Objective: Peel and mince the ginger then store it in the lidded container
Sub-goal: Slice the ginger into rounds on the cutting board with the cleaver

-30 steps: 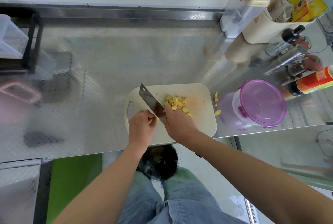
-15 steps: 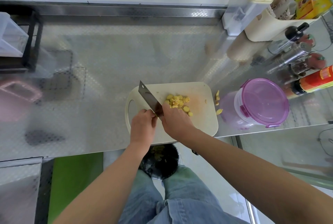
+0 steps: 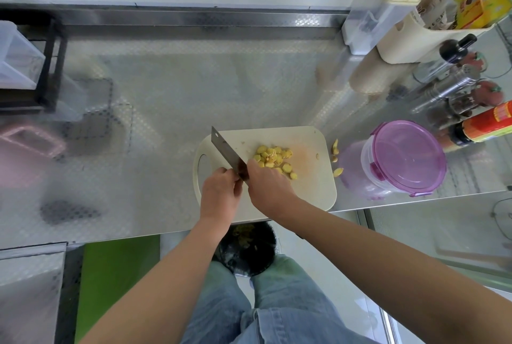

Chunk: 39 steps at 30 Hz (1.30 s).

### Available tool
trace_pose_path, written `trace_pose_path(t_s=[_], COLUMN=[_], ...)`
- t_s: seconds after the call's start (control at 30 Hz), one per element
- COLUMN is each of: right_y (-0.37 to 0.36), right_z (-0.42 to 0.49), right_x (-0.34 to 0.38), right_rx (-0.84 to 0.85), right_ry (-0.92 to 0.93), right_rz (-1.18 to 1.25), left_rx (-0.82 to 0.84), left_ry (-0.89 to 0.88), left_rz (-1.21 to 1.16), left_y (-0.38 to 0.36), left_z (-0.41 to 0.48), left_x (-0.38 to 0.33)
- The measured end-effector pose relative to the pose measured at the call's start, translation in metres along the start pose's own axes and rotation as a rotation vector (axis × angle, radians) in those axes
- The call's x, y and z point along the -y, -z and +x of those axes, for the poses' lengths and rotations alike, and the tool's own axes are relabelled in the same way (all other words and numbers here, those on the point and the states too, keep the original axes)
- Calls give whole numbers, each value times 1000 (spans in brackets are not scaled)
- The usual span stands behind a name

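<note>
A view from above showed a cream cutting board (image 3: 313,191) lying at the near edge of a patterned steel tabletop (image 3: 166,94), its handle hole at the left end. A loose pile of pale yellow ginger slices (image 3: 273,158) sat on the middle of the board, peeled and sliced but not minced. A cleaver (image 3: 225,154) lay angled across the board's left part, its blade tip pointing to the far left corner and its near end running in between the two hands. The right hand (image 3: 270,185) covered the cleaver's handle over the board's near half, its grip clamped around that handle, knuckles just beside the ginger slices. The left hand (image 3: 220,194) was over the board's near left part, fingers curled with the tips against the blade's near end; whether its grip held anything could not be told. A few ginger scraps (image 3: 335,147) lay on the tabletop just off the board's right edge. Just beyond them, to the right of the board, stood a clear lidded container (image 3: 407,155) with its purple lid on. Below the board's near edge, on the floor, a black bin (image 3: 246,249) held yellowish peelings.
</note>
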State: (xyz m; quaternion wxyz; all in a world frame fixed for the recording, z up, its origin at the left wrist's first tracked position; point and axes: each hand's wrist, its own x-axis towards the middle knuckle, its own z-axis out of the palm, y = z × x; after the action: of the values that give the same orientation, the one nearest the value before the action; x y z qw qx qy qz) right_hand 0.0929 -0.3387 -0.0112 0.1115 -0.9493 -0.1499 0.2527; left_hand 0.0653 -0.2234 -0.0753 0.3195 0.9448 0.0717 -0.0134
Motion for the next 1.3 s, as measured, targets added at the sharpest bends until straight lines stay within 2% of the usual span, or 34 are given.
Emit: trace_pose_path(t_s=[0.4, 0.57, 0.8, 1.0, 1.3], right_y=[-5, -6, -8, -12, -10], right_z=[4, -7, 8, -2, 13], right_x=[3, -1, 7, -1, 6], right_rx=[-33, 10, -28, 2, -21], right_ry=[-17, -68, -14, -8, 21], right_rz=[11, 23, 33, -41, 17], left_rx=[12, 2, 2, 1, 8], left_ry=[35, 45, 60, 57, 65], left_rz=[20, 14, 21, 27, 32], left_y=[4, 3, 4, 3, 4], left_z=[3, 1, 1, 2, 5], left_x=[-6, -2, -4, -2, -2])
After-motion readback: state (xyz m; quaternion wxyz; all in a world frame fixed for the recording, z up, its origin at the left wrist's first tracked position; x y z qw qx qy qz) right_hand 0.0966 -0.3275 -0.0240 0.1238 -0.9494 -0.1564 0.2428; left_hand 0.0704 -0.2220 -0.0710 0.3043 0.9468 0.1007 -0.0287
